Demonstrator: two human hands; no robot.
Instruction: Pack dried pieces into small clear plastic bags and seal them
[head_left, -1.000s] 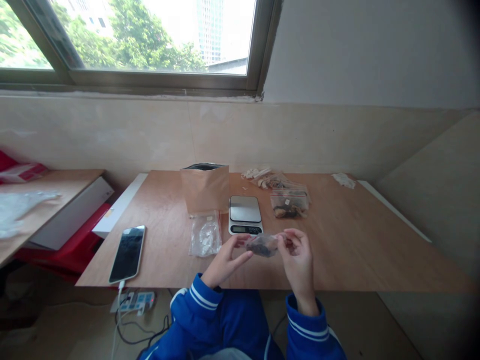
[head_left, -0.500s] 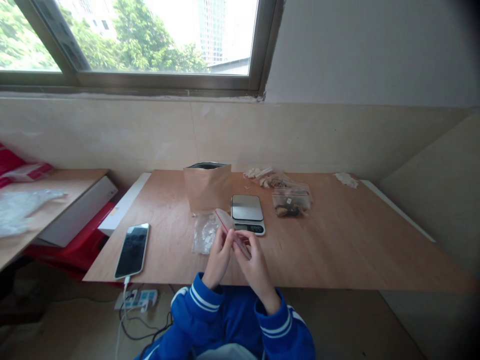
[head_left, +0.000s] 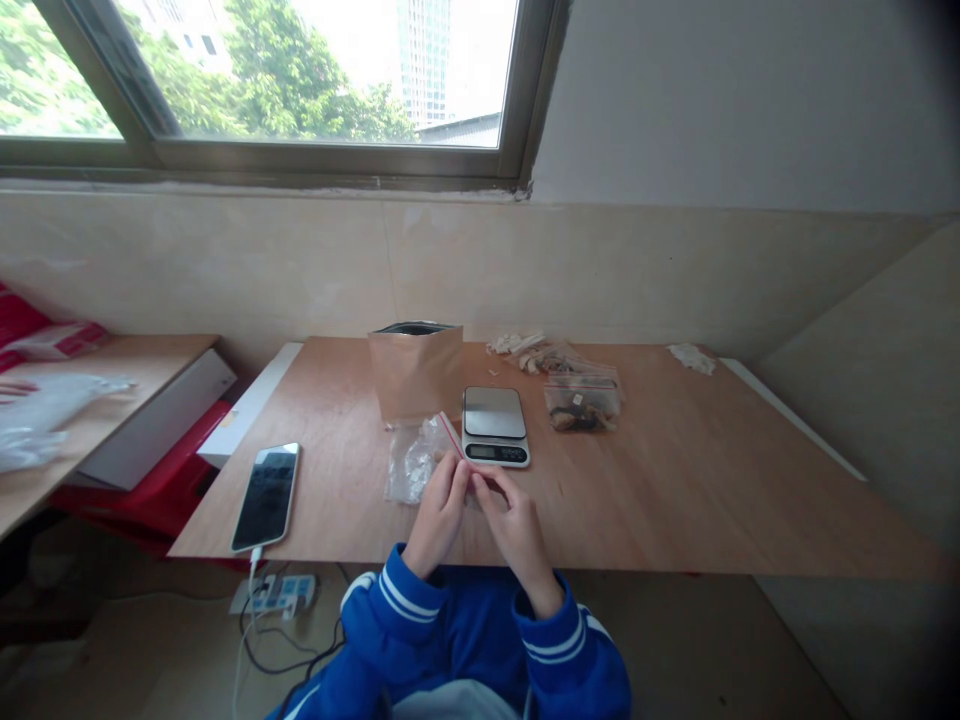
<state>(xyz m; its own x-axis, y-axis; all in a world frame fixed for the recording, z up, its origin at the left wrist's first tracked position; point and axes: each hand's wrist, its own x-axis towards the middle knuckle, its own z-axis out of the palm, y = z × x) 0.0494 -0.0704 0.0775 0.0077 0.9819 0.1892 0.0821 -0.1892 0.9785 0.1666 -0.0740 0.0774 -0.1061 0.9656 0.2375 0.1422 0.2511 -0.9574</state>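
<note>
- A window [head_left: 322,80] lights the room from the far left; below it stands a wooden tabletop [head_left: 690,480] against a pale wall.
- The small zip bag [head_left: 451,437] is over the tabletop's near middle, just left of and nearer than the scale [head_left: 493,412], its red strip slanting up to the far left.
- Left hand [head_left: 436,503]: the grip is pinched closed, thumb and fingers on the strip.
- Right hand [head_left: 514,520]: this grip is also pinched, close beside the left on the same bag.
- The step looks like working the zip strip. To do it well, anchor one end and run the other pinch along the full line with even pressure, checking both corners and keeping the bag level.
- What the held bag contains is hidden by the fingers.
- The brown pouch [head_left: 416,378], far left of the scale, stands upright, mouth open and dark; its contents cannot be made out.
- Flat clear bags [head_left: 405,477] lie nearer than the pouch.
- Right of the scale, filled bags [head_left: 581,408] hold dark and tan pieces; pale pieces [head_left: 517,343] lie beyond.
</note>
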